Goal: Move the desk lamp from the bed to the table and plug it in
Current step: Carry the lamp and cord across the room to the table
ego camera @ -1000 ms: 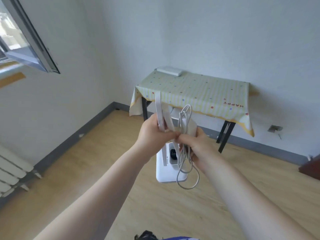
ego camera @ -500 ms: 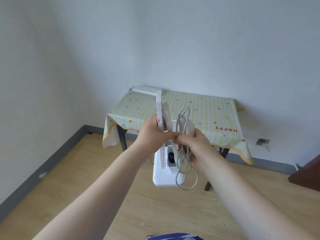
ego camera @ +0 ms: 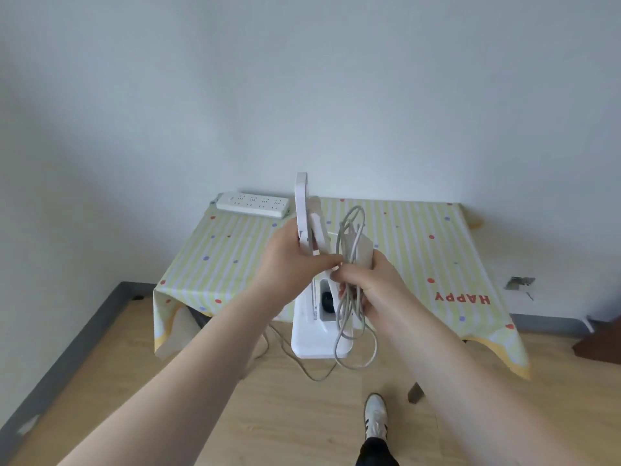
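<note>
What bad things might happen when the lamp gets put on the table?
1. The coiled cord dangles in loops below the right hand; it might snag on the table edge as the lamp comes down.
2. The tablecloth hangs loose over the edges, so sliding the lamp could drag it and the power strip.
3. Another cable lies on the floor near the shoe, a possible trip hazard.
</note>
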